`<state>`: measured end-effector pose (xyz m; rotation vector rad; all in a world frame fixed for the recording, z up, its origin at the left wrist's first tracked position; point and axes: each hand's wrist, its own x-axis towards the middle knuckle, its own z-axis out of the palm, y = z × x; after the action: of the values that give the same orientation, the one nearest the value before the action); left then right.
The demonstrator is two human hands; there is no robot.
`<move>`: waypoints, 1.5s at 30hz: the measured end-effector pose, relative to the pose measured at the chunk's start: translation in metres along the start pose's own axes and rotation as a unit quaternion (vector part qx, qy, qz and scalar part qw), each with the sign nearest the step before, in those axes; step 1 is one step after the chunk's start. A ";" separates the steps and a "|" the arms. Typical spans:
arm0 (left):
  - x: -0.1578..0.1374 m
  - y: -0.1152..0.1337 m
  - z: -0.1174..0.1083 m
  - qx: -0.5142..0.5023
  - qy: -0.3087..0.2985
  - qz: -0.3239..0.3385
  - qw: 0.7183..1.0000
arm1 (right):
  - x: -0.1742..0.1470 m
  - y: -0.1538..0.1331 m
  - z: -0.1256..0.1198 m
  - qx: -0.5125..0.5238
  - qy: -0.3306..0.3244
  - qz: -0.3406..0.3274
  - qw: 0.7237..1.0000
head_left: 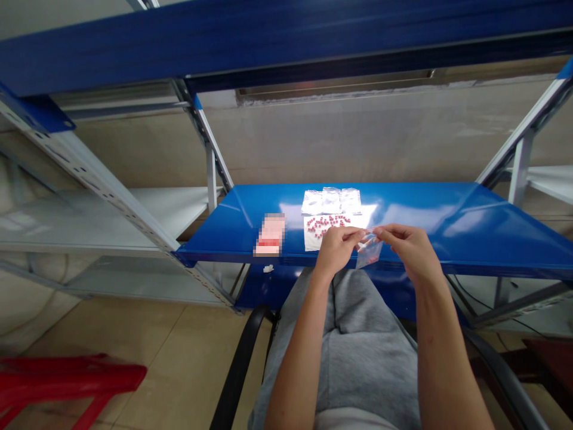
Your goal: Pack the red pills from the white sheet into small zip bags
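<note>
"Bare forearms (pixel 299 352) are framing grey trousers (pixel 371 358) close below. What are the hands doing?"

"Both are gripping one clear bag (pixel 368 258). Left hand (pixel 335 254) is pinching its top with thumb and fingers closed, and the right hand (pixel 409 248) is pinching it just beside, also closed."

"Where is the bag hanging?"

"It's dangling between the two hands, overlapping the front edge of the blue shelf (pixel 447 239) in our view. Something red is showing near its bottom, too faint for counting."

"And on the shelf?"

"Many small red pieces (pixel 329 222) are lying scattered over a white sheet (pixel 311 242), which is resting near the front edge. The left hand is covering part of it."

"What's glinting behind?"

"Three flat bags (pixel 331 202) are lying side by side between the sheet and the back edge, catching the light."

"Anything toward the left corner?"

"A pinkish item (pixel 270 235) is resting by the front edge, between the front-left corner and the sheet. Pixelation is hiding its details."
</note>
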<state>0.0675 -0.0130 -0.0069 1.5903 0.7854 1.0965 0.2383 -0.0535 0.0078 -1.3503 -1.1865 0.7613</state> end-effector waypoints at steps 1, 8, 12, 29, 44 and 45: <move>0.001 -0.002 0.004 -0.009 0.013 -0.003 1.000 | 0.000 0.001 -0.002 -0.007 0.005 -0.006 1.000; 0.007 -0.008 0.031 -0.066 0.108 -0.051 0.991 | 0.003 0.019 -0.022 -0.018 -0.078 0.023 0.997; 0.005 -0.011 0.041 -0.029 0.106 -0.099 0.989 | 0.011 0.039 -0.028 -0.028 0.053 0.037 0.998; 0.046 -0.034 0.073 0.353 0.052 -0.005 0.934 | 0.072 0.072 -0.028 -0.417 0.081 -0.022 0.905; 0.063 -0.015 0.047 0.518 0.011 -0.002 0.855 | 0.141 0.063 -0.010 -0.497 -0.050 -0.065 0.864; 0.071 -0.015 0.039 0.532 0.008 -0.008 0.846 | 0.149 0.062 -0.002 -0.487 -0.051 -0.059 0.870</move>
<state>0.1310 0.0398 -0.0056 2.4559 1.5773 0.6354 0.2962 0.0940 -0.0225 -2.0252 -1.8366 0.0878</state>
